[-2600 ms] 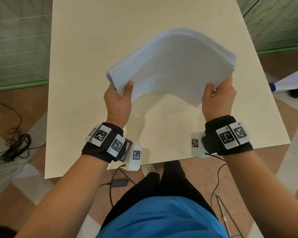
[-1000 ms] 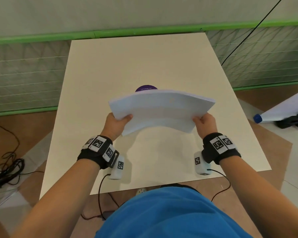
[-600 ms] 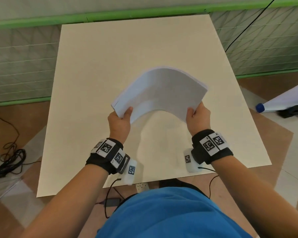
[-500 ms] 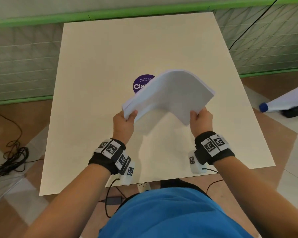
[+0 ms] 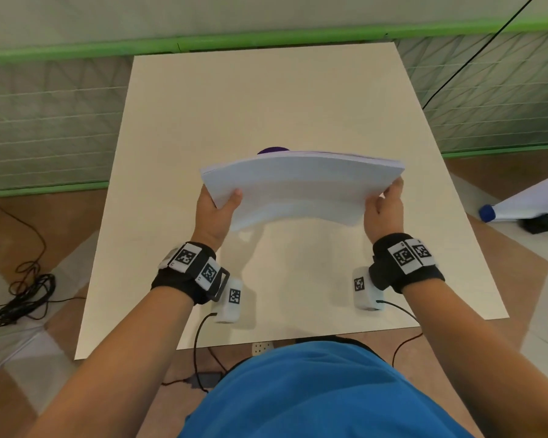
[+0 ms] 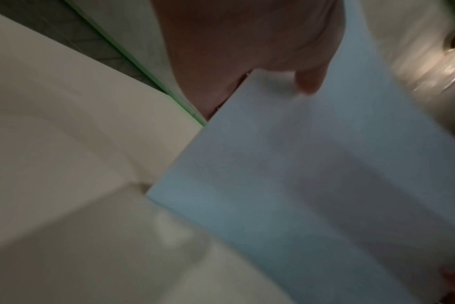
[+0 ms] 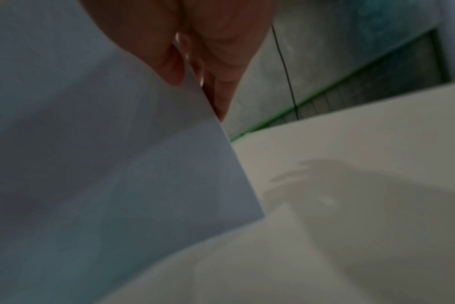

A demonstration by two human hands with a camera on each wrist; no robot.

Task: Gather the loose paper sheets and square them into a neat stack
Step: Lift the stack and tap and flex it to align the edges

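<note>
We hold the stack of white sheets up off the surface, over its middle and a little toward the near edge. Our left hand grips the stack's left end, thumb curled over the top sheet near the corner and fingers hidden beneath. Our right hand grips the right end the same way, thumb on top near the edge, fingers under the paper.

The stack arches upward between the two hands, its near long edge bowed and its middle higher than the ends. From the head view the sheets look fairly even along the far edge, with thin layers showing at the right corner. From the left wrist, the stack fills much of the view, with our thumb tip pressed on its top sheet; the picture is blurred. From the right wrist, the stack hangs in front of the surface, pinched between thumb and fingers.

A purple round sticker peeks out on the surface just beyond the stack's far edge. Black bands with square coded tags wrap both wrists. Beyond the far edge runs a green-trimmed wall, and a coil of black cable lies on the floor off the left edge.
</note>
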